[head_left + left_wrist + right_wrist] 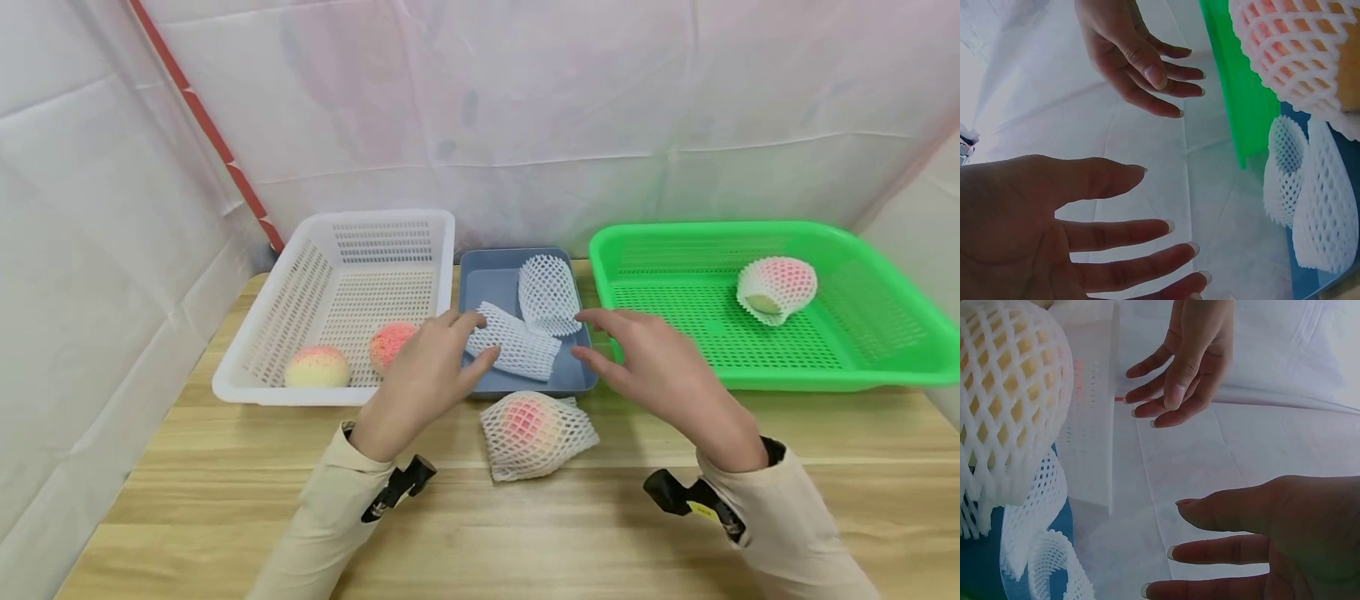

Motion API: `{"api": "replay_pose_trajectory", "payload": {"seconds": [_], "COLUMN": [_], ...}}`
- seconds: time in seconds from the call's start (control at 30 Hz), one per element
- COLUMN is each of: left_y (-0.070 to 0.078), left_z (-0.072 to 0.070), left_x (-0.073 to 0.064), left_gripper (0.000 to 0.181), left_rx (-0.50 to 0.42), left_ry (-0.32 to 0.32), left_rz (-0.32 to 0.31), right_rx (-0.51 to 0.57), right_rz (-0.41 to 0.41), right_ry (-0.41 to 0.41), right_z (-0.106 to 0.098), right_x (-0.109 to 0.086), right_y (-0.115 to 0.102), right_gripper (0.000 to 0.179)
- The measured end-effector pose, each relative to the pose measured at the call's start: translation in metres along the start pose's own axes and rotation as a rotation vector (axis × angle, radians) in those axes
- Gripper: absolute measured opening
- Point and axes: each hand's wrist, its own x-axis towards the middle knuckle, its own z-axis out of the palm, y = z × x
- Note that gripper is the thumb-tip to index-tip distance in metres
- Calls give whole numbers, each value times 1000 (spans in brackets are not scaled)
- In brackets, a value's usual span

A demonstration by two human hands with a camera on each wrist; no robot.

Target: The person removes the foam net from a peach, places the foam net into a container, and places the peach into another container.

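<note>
A net-sleeved peach point(531, 429) is set on the worktop point(525, 550), just in front of a blue-grey tray point(487, 271) where two foam net sleeves point(549, 293) are laid. The left hand point(416, 367) and right hand point(663, 367) are raised, fingers spread wide.

The head view is bright and evenly lit, with soft, faint shadows on the pale wood-grain tabletop point(525, 542). Wide-angle distortion stretches the bright green plastic basket point(892, 325) toward the right edge. Both wrist views are dimmer and cooler: the nearest bare fingers point(1116, 236) darken against the wrinkled white cloth backdrop point(1147, 140), which glares at left-wrist left and right-wrist upper right.
</note>
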Motion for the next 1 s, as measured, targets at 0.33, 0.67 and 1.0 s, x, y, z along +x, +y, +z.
{"api": "replay_pose_trajectory", "payload": {"seconds": [0.33, 0.67, 1.0], "left_y": [-4, -4, -6], "left_z": [0, -1, -2], "left_x": [-1, -1, 0], "left_gripper": [34, 28, 32], "left_rx": [-35, -57, -47], "left_ry": [-17, -59, -102], "left_rz": [34, 56, 49], "right_rx": [23, 42, 51], "right_rz": [-4, -20, -31], "right_ry": [-20, -45, -59], "right_z": [0, 2, 4], "right_x": [1, 4, 4], "right_y": [2, 2, 5], "right_gripper": [41, 39, 38]}}
